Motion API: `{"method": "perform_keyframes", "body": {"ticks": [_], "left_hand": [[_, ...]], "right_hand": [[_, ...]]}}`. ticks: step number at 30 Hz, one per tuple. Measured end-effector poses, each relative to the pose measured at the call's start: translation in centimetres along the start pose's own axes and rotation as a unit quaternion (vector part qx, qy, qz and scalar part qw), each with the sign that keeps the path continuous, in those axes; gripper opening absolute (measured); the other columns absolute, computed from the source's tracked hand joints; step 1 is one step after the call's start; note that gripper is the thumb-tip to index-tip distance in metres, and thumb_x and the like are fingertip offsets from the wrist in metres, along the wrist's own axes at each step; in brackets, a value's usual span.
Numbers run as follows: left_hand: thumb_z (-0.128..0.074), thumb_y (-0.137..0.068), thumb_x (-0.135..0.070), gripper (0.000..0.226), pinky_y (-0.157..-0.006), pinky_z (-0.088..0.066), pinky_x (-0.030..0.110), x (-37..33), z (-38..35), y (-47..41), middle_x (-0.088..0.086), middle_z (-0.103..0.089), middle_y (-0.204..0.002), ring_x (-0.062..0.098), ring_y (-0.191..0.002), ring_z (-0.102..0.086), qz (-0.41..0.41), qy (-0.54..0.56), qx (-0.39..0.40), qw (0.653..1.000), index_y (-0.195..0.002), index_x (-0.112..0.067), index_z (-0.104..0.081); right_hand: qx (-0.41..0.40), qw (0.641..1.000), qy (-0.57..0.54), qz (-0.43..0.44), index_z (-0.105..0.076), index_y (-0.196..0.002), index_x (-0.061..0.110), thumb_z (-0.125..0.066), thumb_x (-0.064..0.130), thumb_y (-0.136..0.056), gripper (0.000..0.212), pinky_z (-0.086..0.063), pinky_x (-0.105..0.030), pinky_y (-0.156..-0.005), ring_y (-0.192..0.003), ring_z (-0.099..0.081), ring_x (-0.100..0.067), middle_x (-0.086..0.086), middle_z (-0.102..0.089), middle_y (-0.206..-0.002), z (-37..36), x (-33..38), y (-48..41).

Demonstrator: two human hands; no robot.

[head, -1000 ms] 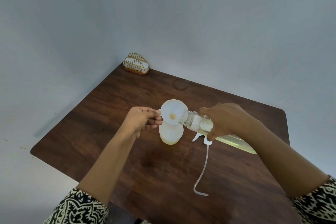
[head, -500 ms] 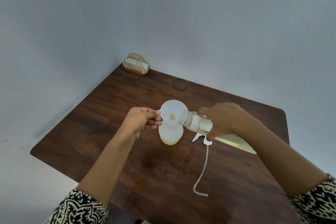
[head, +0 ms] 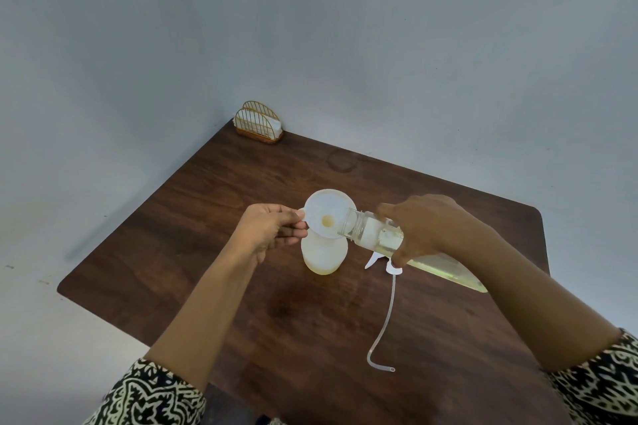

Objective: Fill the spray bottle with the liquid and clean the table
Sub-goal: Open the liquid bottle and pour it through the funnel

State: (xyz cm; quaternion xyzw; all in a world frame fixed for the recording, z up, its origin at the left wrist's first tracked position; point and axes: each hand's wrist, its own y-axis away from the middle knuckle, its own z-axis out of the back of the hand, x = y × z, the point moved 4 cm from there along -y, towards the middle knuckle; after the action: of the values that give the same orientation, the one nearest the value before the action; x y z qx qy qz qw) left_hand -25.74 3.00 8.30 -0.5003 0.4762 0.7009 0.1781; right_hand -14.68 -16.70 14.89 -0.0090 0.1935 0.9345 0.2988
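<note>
Grey walls corner a dark wood desk (head: 193, 272). Left hand (head: 267, 229) fingers pinch the funnel (head: 328, 214) tab, steadying it in the spray bottle (head: 322, 254) mid-desk. Right hand (head: 426, 226) grips the tilted bottle (head: 373, 233), pouring. Sprayer (head: 388, 286) lies aside.

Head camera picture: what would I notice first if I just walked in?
You'd first see two hands in the middle of the dark wooden table. The right hand tips a clear bottle of yellowish liquid into a white funnel, steadied by the left hand. A spray head with its tube lies beside them.
</note>
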Motion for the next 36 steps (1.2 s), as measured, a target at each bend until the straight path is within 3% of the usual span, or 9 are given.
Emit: {"method": "perform_keyframes", "body": {"ticks": [8, 14, 36], "left_hand": [[-0.07, -0.086, -0.011, 0.008, -0.054, -0.055, 0.022, 0.04, 0.03, -0.04, 0.007, -0.073, -0.069, 0.013, -0.062, -0.071, 0.003, 0.003, -0.002, 1.0, -0.08, -0.006, -0.072], [-0.069, -0.087, -0.011, 0.008, -0.054, -0.056, 0.022, -0.12, -0.04, 0.01, 0.007, -0.074, -0.069, 0.013, -0.062, -0.071, 0.005, -0.002, -0.005, 1.0, -0.082, -0.005, -0.073], [-0.07, -0.086, -0.011, 0.011, -0.052, -0.055, 0.021, -0.05, -0.03, 0.1, 0.006, -0.073, -0.067, 0.012, -0.06, -0.071, 0.001, -0.002, 0.003, 1.0, -0.077, -0.007, -0.072]], "right_hand": [[0.002, 1.0, 0.0, -0.001, -0.046, -0.122, 0.03, -0.072, 0.054, -0.068, 0.065, -0.034, -0.026, -0.06, -0.08, -0.052, -0.015, 0.008, -0.064, -0.102, 0.02, -0.01, -0.04], [0.0, 1.0, -0.003, 0.002, -0.046, -0.122, 0.03, -0.072, 0.054, -0.069, 0.064, -0.027, -0.022, -0.052, -0.08, -0.052, -0.014, 0.009, -0.065, -0.105, 0.0, -0.05, 0.04], [0.005, 1.0, -0.002, 0.002, -0.047, -0.122, 0.03, -0.072, 0.054, -0.069, 0.064, -0.028, -0.021, -0.051, -0.078, -0.051, -0.012, 0.01, -0.065, -0.105, 0.16, 0.12, 0.22]]}}
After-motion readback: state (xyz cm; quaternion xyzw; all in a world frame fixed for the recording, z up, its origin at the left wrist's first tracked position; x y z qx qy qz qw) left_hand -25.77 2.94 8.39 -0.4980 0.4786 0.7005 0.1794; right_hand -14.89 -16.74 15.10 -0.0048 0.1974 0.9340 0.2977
